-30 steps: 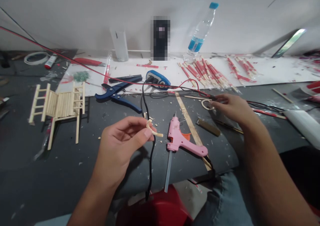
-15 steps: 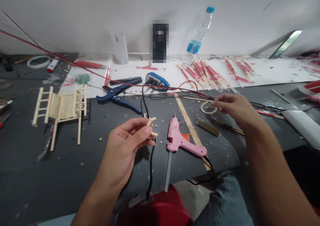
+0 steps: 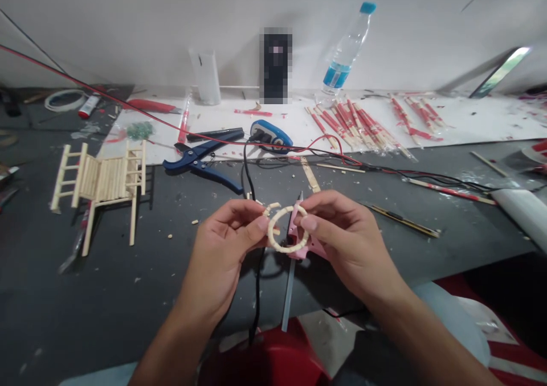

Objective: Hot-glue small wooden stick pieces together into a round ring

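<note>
Between thumb and fingers, my right hand point(image 3: 342, 232) pinches a small ring of pale wooden pieces point(image 3: 277, 246). My left hand point(image 3: 228, 238) grips a curved piece made of short wooden bits point(image 3: 273, 206), partly hidden by the fingers. The ring's left side is against or very near my left thumb; I cannot tell whether the two pieces touch. Under the hands lies a pink glue gun point(image 3: 301, 252) with a glue stick point(image 3: 289, 295) in its back, its handle mostly covered by my right hand.
A miniature wooden chair point(image 3: 106, 181) stands on the left. Blue cutters point(image 3: 200, 164) lie behind the hands. Farther back are wrapped sticks point(image 3: 354, 121), a leaning bottle point(image 3: 346, 61) and a blue-and-black device point(image 3: 271, 135). Black and red cables point(image 3: 410, 172) cross the table.
My right hand has brought the ring from the right side of the table to the middle, beside the piece in my left hand. The left hand has hardly moved.
</note>
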### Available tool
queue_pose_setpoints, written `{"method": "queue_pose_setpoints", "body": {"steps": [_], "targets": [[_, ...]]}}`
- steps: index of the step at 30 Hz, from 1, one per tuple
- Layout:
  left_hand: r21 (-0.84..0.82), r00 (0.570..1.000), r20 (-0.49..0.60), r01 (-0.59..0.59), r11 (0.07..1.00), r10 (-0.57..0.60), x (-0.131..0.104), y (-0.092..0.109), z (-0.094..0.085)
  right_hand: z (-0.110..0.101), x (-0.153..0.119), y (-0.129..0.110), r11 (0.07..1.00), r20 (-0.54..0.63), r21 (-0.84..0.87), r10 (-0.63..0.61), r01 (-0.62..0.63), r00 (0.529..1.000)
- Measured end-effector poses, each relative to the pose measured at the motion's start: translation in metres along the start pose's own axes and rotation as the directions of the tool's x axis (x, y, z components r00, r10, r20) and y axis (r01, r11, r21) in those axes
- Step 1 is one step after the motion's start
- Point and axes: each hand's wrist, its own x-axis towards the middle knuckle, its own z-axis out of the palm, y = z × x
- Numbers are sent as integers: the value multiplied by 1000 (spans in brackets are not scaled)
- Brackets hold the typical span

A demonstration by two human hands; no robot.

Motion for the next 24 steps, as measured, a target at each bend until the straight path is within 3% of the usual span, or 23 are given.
{"method": "queue_pose_setpoints", "body": {"steps": [11,17,20,24], "targets": [[83,1000,22,-13,996,11,2,-5,-6,-2,2,2,993,-37,-119,-28,23,999],[277,988,19,-153,949,154,-1,-3,-9,-4,1,3,992,-20,-120,-46,43,999],[560,955,61,-272,783,289,-2,8,-21,-5,2,4,994,-16,-101,-49,47,999],[891,927,174,-292,348,333,4,22,-46,-4,4,3,995,-20,-94,-38,36,999]]}}
